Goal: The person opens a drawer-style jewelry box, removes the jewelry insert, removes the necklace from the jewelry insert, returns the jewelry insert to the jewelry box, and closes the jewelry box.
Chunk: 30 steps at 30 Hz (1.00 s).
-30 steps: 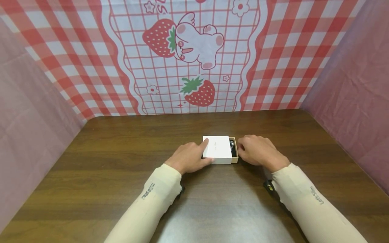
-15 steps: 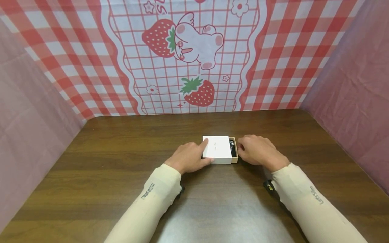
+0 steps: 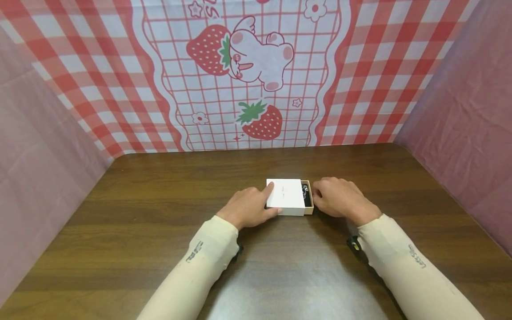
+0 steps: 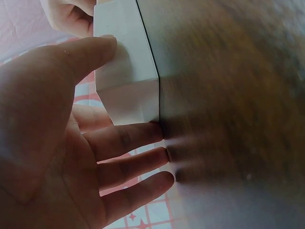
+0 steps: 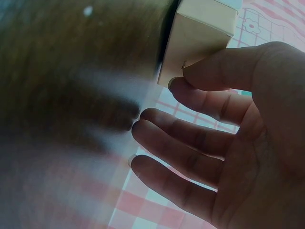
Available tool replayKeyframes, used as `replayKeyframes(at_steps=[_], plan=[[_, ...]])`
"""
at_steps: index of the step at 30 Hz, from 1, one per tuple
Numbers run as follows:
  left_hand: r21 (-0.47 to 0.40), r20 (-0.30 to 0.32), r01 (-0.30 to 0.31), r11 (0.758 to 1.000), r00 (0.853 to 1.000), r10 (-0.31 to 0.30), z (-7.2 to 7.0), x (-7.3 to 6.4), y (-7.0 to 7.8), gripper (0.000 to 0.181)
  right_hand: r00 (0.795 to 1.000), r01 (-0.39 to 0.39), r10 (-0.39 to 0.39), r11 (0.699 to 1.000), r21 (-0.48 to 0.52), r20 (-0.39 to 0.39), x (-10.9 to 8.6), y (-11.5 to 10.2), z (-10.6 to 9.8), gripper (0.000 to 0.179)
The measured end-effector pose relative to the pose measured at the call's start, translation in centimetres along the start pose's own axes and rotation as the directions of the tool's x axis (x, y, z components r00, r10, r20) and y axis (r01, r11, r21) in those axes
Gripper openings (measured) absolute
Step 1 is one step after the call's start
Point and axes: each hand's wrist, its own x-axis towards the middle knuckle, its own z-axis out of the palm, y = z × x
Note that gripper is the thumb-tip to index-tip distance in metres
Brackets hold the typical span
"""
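A white box sleeve (image 3: 285, 194) with small faint lettering lies flat on the table. From its right end a tan inner tray (image 3: 310, 198) sticks out a little way, showing a black lining with a shiny silver-coloured item (image 3: 306, 191) on it, mostly hidden under the sleeve. My left hand (image 3: 248, 206) grips the sleeve's left end, thumb and forefinger on its sides; in the left wrist view the other fingers extend along the table. At the tray's outer end, my right hand (image 5: 205, 119) pinches a small tab (image 5: 184, 66) between thumb and forefinger, its other fingers loosely bent.
The brown wooden table (image 3: 180, 178) spreads around the box. Behind it hangs a red-and-white checked cloth (image 3: 256, 75) with strawberry prints. Pink cloths (image 3: 460, 120) close off both sides. Pale sleeves cover both forearms, with dark wrist devices (image 3: 354, 244) beneath.
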Motion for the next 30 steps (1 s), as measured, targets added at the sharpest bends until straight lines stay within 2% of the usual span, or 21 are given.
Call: replayKeyframes(at_steps=[30], plan=[[-0.007, 0.012, 0.008, 1.0, 1.0, -0.007, 0.0, 0.06, -0.04, 0.078, 0.999, -0.017, 0.017, 1.0, -0.002, 0.034, 0.04, -0.03, -0.11, 0.018]])
